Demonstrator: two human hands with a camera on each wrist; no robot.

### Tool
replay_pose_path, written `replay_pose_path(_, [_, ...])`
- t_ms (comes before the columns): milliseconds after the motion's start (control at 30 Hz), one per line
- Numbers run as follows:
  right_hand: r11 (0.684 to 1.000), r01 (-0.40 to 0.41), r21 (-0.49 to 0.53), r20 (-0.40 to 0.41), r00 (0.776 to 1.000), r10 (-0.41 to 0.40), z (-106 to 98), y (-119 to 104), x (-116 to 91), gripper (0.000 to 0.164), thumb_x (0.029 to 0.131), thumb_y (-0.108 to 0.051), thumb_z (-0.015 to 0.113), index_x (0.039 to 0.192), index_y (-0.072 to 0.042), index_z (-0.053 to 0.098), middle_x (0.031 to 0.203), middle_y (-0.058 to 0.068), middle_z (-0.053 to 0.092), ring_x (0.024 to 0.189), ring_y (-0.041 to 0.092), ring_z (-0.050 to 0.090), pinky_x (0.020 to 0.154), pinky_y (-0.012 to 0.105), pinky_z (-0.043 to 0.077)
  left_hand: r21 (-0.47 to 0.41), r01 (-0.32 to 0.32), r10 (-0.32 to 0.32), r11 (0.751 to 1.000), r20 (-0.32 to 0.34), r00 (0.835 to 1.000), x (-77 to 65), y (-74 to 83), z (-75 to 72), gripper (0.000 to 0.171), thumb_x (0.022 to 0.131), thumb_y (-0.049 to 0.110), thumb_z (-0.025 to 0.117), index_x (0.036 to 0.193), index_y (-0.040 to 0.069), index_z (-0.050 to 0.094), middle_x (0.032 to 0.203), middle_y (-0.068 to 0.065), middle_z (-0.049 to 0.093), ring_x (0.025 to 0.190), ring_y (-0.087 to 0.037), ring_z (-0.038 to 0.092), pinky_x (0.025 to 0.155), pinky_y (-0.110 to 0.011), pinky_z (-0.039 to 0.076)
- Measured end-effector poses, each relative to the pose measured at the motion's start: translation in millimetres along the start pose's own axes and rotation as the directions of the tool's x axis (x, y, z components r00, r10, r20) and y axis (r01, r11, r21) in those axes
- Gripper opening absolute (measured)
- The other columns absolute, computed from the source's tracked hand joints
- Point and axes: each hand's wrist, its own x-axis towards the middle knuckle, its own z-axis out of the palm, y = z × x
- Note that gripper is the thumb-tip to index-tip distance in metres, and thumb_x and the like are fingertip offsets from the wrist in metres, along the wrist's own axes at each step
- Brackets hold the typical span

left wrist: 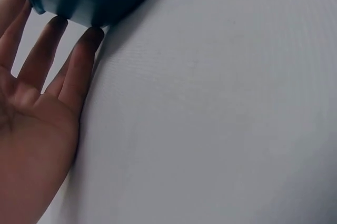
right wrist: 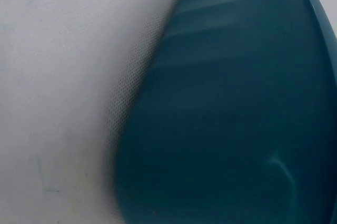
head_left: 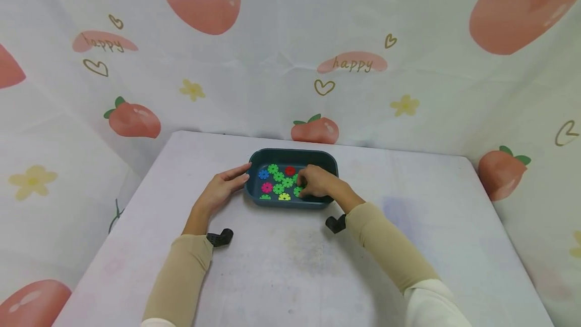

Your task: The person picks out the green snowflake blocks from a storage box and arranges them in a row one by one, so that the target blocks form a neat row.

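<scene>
A dark teal tub (head_left: 290, 206) with rounded corners stands on the table, holding several small notched plastic discs. Green discs (head_left: 278, 188) make up most of them, joined by a blue disc (head_left: 264, 174), a pink disc (head_left: 267, 187), a red disc (head_left: 290, 170) and a yellow disc (head_left: 284, 197). My left hand (head_left: 218, 192) touches the tub's left end with extended fingers, fingertips against its wall in the left wrist view. Over the tub's right side, my right hand (head_left: 317, 181) reaches in with bent fingers among green discs. Whether it pinches one is hidden.
The white-covered table (head_left: 281, 276) extends around the tub. Behind it hangs a white cloth (head_left: 263, 100) printed with peaches, hearts and flowers. Black wrist cameras (head_left: 220, 237) sit below both hands. In the right wrist view, the tub's outer wall (right wrist: 226, 108) fills the right side.
</scene>
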Motion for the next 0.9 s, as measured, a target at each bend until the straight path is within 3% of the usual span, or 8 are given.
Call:
replay_pose_path(267, [0.998,-0.002,0.055,0.008,1.0,0.002,-1.3,-2.1,-3.7,0.021,0.088,-0.022,0.082,0.096,-0.013,0.065,0.093,0.001,0.066,0.086,0.015,0.057,0.081,0.029,0.053,0.003,-0.008,0.008,1.0,0.001,1.0,-0.2,1.8,1.2,0.062,0.094,0.043,0.072,0.15,0.023,0.053,0.162,0.001,0.044,0.151,-0.02,0.041,0.122,-0.043,0.037])
replay_pose_path(433, [0.994,0.037,0.101,0.009,0.999,-0.038,-0.4,-2.2,-7.1,0.018,0.09,-0.022,0.079,0.093,-0.013,0.063,0.089,0.0,0.065,0.081,0.013,0.057,0.076,0.026,0.05,-0.018,0.005,-0.005,1.0,0.007,1.0,0.9,-2.1,-0.6,0.062,0.095,0.04,0.072,0.15,0.023,0.053,0.163,0.0,0.043,0.151,-0.02,0.039,0.123,-0.041,0.036])
replay_pose_path(733, [0.986,0.1,0.131,-0.06,0.994,-0.093,-5.9,-4.9,-17.3,0.015,0.097,-0.021,0.072,0.109,-0.013,0.073,0.094,-0.001,0.072,0.085,0.013,0.06,0.08,0.026,0.055,-0.032,-0.011,0.011,0.999,0.007,1.0,1.1,-1.2,0.4,0.063,0.093,0.041,0.074,0.149,0.02,0.054,0.161,-0.001,0.045,0.15,-0.02,0.042,0.12,-0.037,0.039])
replay_pose_path(900, [0.979,0.121,0.162,-0.127,0.987,-0.101,-7.4,-3.8,-20.9,0.017,0.098,-0.02,0.07,0.112,-0.012,0.073,0.099,0.0,0.073,0.087,0.012,0.06,0.082,0.025,0.056,0.0,-0.027,0.027,1.0,-0.007,1.0,0.3,-1.9,-0.2,0.062,0.094,0.043,0.073,0.148,0.02,0.055,0.159,-0.002,0.048,0.143,-0.019,0.05,0.11,-0.024,0.048])
